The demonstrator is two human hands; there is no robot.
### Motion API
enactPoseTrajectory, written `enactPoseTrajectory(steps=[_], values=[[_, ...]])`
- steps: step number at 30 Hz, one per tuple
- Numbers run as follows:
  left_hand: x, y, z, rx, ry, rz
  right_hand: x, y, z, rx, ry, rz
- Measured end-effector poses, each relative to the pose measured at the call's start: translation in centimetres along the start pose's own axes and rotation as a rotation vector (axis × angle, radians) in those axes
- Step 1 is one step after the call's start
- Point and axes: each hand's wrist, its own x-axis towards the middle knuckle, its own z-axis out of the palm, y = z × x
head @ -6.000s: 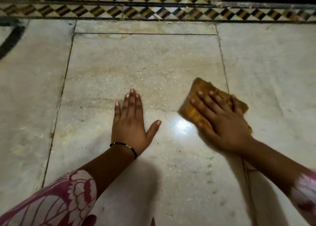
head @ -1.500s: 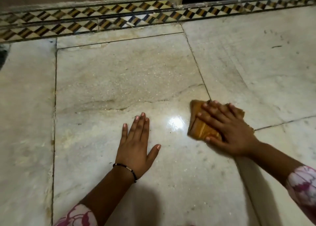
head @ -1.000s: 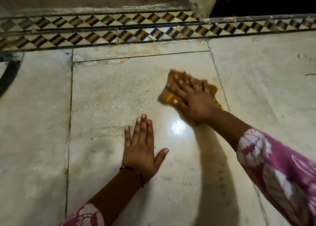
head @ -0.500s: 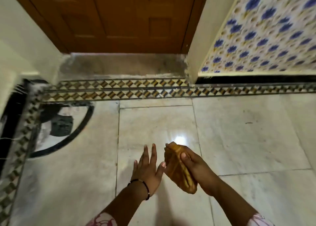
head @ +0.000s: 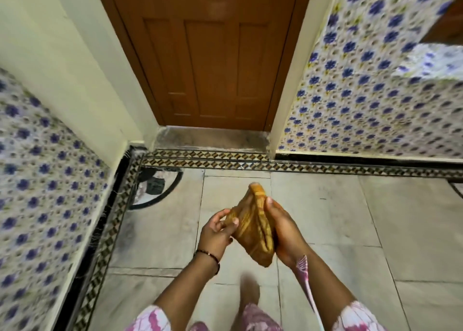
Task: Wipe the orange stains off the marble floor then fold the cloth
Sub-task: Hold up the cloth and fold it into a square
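The orange cloth (head: 253,226) hangs bunched in the air between both hands, well above the marble floor (head: 338,215). My right hand (head: 284,226) cups it from the right side, thumb on its upper part. My left hand (head: 217,231) pinches the cloth's left edge between thumb and fingers. I see no orange stains on the pale slabs below; part of the floor is hidden behind my arms.
A brown wooden door (head: 210,55) stands ahead behind a grey threshold (head: 213,137). Blue-flower tiled walls (head: 375,100) close in left and right. A patterned border strip (head: 275,166) runs along the floor edge, and a dark curved inlay (head: 160,190) lies at the left.
The cloth left the floor after the wiping strokes. My left hand lifted from the marble and took the cloth's edge. The view rose, so the door and walls show.
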Motion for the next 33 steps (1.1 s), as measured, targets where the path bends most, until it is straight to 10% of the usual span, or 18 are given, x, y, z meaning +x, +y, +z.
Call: enactPoseTrajectory(steps=[10, 21, 33], values=[[-17.4, -3.4, -5.2, 0.366, -0.172, 0.416, -18.5, 4.4, 4.2, -0.012, 0.068, -0.197], [-32.0, 0.3, -8.0, 0.582, 0.107, 0.902, -32.3, 1.3, 2.6, -0.503, 0.164, -0.454], [-43.3, 2.7, -2.7, 1.134, -0.076, 1.002, -42.2, -0.2, 0.3, -0.757, -0.260, -0.659]])
